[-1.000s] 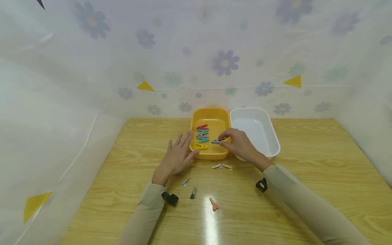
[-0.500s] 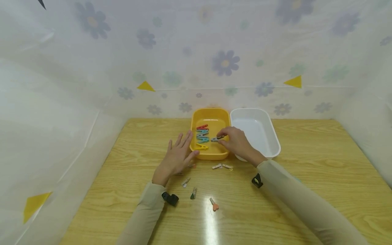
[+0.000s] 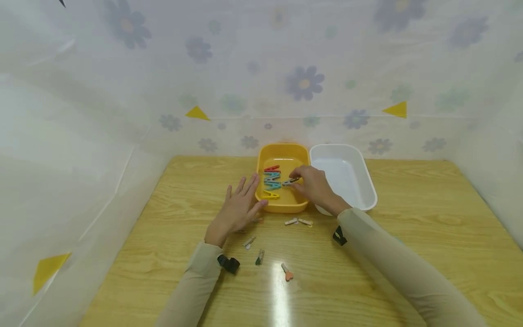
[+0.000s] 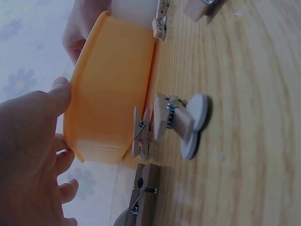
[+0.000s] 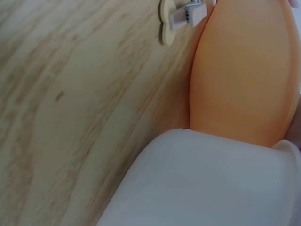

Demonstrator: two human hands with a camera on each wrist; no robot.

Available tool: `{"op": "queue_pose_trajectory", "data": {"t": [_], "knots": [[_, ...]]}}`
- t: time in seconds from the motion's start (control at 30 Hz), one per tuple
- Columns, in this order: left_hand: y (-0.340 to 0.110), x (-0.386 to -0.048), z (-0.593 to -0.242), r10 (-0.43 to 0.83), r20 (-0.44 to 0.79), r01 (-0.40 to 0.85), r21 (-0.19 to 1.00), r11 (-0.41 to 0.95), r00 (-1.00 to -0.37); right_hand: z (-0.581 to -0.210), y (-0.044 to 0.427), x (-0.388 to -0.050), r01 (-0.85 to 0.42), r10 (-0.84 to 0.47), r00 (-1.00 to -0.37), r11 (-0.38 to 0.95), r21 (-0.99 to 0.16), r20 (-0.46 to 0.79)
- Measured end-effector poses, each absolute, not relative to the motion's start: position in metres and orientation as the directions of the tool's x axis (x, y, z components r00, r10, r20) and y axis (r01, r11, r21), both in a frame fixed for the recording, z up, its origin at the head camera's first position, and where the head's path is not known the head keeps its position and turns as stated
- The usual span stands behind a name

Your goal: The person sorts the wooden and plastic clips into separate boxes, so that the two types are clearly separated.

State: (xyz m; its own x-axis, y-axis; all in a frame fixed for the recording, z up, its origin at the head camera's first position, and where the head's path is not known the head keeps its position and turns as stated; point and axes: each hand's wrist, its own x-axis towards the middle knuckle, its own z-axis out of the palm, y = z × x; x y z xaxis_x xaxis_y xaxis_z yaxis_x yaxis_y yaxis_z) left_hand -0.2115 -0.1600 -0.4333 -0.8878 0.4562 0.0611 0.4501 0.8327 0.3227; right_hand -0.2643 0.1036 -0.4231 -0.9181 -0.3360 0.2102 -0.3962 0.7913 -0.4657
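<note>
Wood-grain tabletop fills the foreground, with small wooden clips scattered on it: nearest, an orange heart clip, then a green-ornament clip, then a white-ornament clip. Farther off, a pair of wooden clips lies just in front of the trays, and more are partly hidden by the left hand. That hand has its fingers apart, thumb and fingertips against the rim of the yellow tray. Along the tray's left side, five plastic clips form a column: nearest a yellow clip, then teal, gray and teal ones, and farthest a red clip. The right hand pinches a dark-ended gray clip just right of that column; whether it touches the tray floor, I cannot tell. By my judgement, five are placed and this sixth is not yet let go, while the wooden clips lie unsorted outside both trays. A white tray adjoins the yellow one, with a flowered curtain beyond
</note>
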Motion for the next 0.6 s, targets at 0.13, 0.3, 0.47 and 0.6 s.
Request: {"op": "queue_pose_trajectory", "data": {"t": [0.13,0.3,0.47,0.6], "knots": [[-0.1596,-0.2115,-0.4328,0.463,0.065,0.457,0.325,0.828,-0.884,-0.423,0.1031,-0.2654,-0.397,-0.339,-0.918,0.804,-0.443,0.207],[-0.1599,-0.2115,-0.4327,0.464,0.066,0.457,0.337,0.823,-0.884,-0.4232,0.1006,-0.2675,-0.377,-0.328,-0.926,0.822,-0.427,0.188],[-0.1601,-0.2116,-0.4337,0.46,0.075,0.456,0.34,0.822,-0.885,-0.4237,0.0978,-0.2691,-0.34,-0.303,-0.94,0.829,-0.444,0.155],[-0.1596,-0.2114,-0.4336,0.46,0.076,0.457,0.336,0.824,-0.885,-0.4252,0.0967,-0.2702,-0.328,-0.293,-0.945,0.83,-0.451,0.146]]}}
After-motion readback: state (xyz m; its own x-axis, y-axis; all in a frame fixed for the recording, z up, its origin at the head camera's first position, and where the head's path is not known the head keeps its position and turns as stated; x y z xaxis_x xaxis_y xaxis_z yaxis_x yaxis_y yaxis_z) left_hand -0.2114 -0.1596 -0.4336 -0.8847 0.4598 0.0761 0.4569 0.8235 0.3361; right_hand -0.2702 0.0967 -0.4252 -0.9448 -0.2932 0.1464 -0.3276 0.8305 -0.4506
